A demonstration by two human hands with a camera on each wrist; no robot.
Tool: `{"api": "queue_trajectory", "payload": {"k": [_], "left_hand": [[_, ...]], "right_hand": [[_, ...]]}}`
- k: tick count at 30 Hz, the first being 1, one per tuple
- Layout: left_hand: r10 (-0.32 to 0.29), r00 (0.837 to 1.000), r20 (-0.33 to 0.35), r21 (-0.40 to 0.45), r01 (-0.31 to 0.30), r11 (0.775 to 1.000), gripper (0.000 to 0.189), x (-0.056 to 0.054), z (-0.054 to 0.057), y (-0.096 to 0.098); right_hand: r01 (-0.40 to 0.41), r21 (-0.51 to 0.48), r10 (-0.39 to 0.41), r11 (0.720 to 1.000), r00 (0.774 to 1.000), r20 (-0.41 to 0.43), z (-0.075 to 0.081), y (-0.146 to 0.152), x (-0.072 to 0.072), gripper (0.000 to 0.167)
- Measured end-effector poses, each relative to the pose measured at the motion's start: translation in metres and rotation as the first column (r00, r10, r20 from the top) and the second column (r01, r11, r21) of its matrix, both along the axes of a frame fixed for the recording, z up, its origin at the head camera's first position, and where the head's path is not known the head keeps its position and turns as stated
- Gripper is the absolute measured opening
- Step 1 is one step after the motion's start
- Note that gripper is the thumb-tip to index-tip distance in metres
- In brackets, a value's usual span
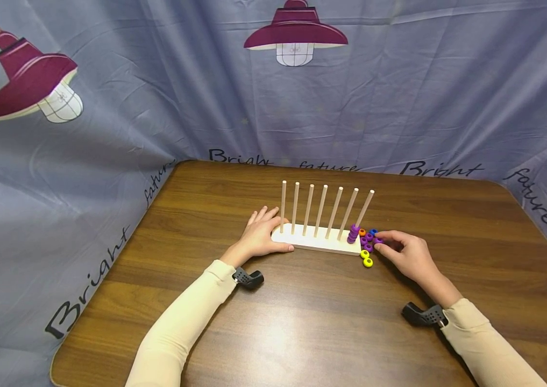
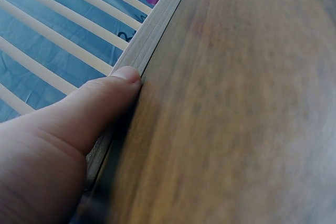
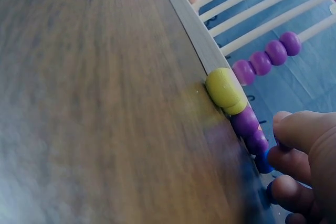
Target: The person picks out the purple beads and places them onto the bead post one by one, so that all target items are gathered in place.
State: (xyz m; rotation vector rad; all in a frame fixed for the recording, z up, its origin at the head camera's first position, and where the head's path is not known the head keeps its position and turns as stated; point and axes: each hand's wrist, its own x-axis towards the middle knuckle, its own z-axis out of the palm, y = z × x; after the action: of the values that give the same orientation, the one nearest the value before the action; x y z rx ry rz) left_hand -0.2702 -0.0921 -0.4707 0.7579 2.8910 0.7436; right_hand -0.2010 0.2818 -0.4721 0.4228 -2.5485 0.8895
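Note:
A pale wooden peg rack with a row of upright pegs stands on the table. Several purple beads are stacked on its rightmost peg. My left hand holds the rack's left end, the thumb along the front edge and the other fingers behind. At the right end my right hand pinches a purple bead between thumb and fingers, just beside the loose beads. In the right wrist view the fingers mostly hide that bead.
Loose beads lie against the rack's right end: two yellow beads in front, several purple beads, an orange bead and a blue bead behind. Beyond the brown wooden table hangs a printed blue-grey curtain.

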Motion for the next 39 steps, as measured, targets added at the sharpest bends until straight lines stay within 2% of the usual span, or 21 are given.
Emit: {"api": "queue_trajectory", "payload": {"k": [19, 39], "left_hand": [[0.002, 1.000, -0.003, -0.003, -0.002, 1.000, 0.072, 0.000, 0.001, 0.000], [-0.001, 1.000, -0.006, -0.008, 0.001, 1.000, 0.072, 0.000, 0.000, 0.000]], "right_hand": [[0.001, -0.004, -0.001, 1.000, 1.000, 0.004, 0.010, -0.002, 0.000, 0.020], [-0.039, -0.025, 0.038, 0.999, 0.998, -0.047, 0.052, -0.005, -0.010, 0.021]]}}
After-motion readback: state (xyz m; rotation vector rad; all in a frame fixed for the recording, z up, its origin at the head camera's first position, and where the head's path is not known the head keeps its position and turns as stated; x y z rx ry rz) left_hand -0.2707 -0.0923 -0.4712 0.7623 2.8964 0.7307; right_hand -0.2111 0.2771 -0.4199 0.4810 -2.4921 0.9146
